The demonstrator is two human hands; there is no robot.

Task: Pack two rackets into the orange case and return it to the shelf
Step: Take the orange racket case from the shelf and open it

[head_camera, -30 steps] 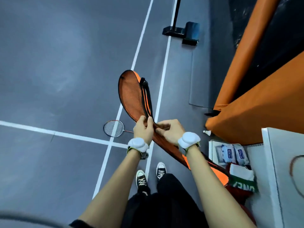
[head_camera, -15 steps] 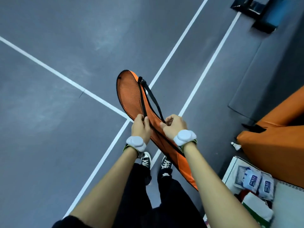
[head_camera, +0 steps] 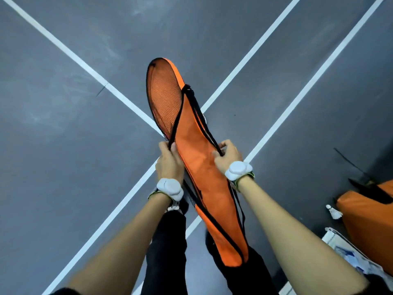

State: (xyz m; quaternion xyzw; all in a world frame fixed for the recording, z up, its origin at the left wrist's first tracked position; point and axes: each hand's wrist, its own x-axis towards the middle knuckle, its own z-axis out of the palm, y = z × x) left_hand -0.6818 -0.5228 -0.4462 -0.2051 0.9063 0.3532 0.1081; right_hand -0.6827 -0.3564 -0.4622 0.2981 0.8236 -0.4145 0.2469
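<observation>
The fingers [head_camera: 168,145] of the left hand [head_camera: 169,165] are curled tight around the black-trimmed left edge of the orange case [head_camera: 197,165], while the right hand [head_camera: 228,155] pinches the black strap [head_camera: 204,122] and the case's right edge between thumb and bent fingers. Each wrist carries a white pod on a band. The case hangs in the centre of the frame between the two hands, its narrow tail low near the dark trousers [head_camera: 168,248], its wide rounded head reaching up toward the middle top, where a mesh panel [head_camera: 164,99] faces the camera. At the right edge sit an orange pad [head_camera: 370,218] and a white shuttlecock [head_camera: 334,212] just beside it. Beyond, white court lines [head_camera: 80,60] cross the grey floor [head_camera: 63,145].
</observation>
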